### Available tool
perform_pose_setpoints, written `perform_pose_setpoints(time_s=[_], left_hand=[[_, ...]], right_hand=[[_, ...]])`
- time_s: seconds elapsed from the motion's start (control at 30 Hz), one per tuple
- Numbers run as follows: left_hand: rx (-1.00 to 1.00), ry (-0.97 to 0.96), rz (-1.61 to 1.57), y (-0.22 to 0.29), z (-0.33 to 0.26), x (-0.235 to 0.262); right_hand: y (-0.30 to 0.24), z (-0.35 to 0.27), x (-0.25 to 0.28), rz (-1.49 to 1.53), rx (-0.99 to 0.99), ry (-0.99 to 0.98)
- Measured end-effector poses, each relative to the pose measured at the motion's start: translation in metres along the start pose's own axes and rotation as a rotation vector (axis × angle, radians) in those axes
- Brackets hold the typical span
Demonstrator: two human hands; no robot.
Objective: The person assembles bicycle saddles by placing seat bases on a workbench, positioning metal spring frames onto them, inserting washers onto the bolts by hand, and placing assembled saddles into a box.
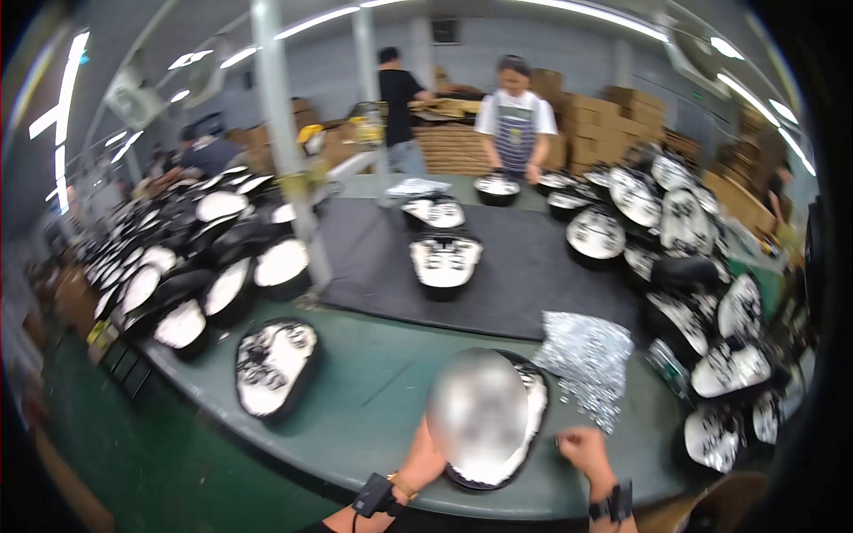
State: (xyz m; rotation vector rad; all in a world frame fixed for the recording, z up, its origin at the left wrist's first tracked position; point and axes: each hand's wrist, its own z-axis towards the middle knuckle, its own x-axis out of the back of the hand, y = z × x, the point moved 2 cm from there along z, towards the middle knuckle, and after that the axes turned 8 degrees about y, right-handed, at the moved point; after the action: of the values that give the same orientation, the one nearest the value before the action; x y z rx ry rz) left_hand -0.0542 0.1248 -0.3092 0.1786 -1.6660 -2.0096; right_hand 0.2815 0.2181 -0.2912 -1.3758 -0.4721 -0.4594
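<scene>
the black-and-white seat (499, 464) lies between left hand (430, 451) and right hand (585, 449).

At six o'clock in the head view, the left hand (428, 455) is resting against the left edge of a black-and-white shell (496, 466); a blurred patch is hiding its fingers. At five o'clock, the right hand (584, 451) is holding its fingers curled beside the shell. A clear bag (588, 346) is lying at four o'clock on the green table (373, 426), silvery bits (593, 402) showing at its near end. Heaps of shells are lying at nine (182, 275) and three (684, 222). A co-worker (517, 124) is standing at one.
</scene>
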Motion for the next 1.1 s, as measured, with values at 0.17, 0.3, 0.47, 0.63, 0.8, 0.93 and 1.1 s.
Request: perform_pose_setpoints(time_s=[0.17,0.3,0.47,0.63,0.8,0.93,1.1], left_hand=[[-0.054,0.005,0.308,0.047,-0.021,0.02],[-0.337,0.149,0.422,0.079,-0.03,0.027],[-0.661,-0.195,0.32,0.091,-0.058,-0.005],[-0.685,-0.241,0.504,0.087,-0.064,-0.029],[-0.588,-0.251,0.581,0.086,-0.057,-0.045],[-0.579,-0.236,0.691,0.097,-0.057,-0.039],[-0.62,-0.255,0.704,0.102,-0.051,-0.034]], right_hand=[[-0.003,-0.04,-0.002,-0.077,0.117,-0.003],[-0.015,-0.049,-0.001,-0.163,0.274,0.075],[-0.013,-0.058,-0.004,-0.211,0.399,0.207],[-0.004,-0.061,-0.007,-0.199,0.401,0.238],[-0.017,-0.063,-0.001,-0.278,0.396,0.223],[-0.023,-0.061,-0.002,-0.212,0.416,0.264],[-0.034,-0.063,-0.008,-0.046,0.291,0.291]])
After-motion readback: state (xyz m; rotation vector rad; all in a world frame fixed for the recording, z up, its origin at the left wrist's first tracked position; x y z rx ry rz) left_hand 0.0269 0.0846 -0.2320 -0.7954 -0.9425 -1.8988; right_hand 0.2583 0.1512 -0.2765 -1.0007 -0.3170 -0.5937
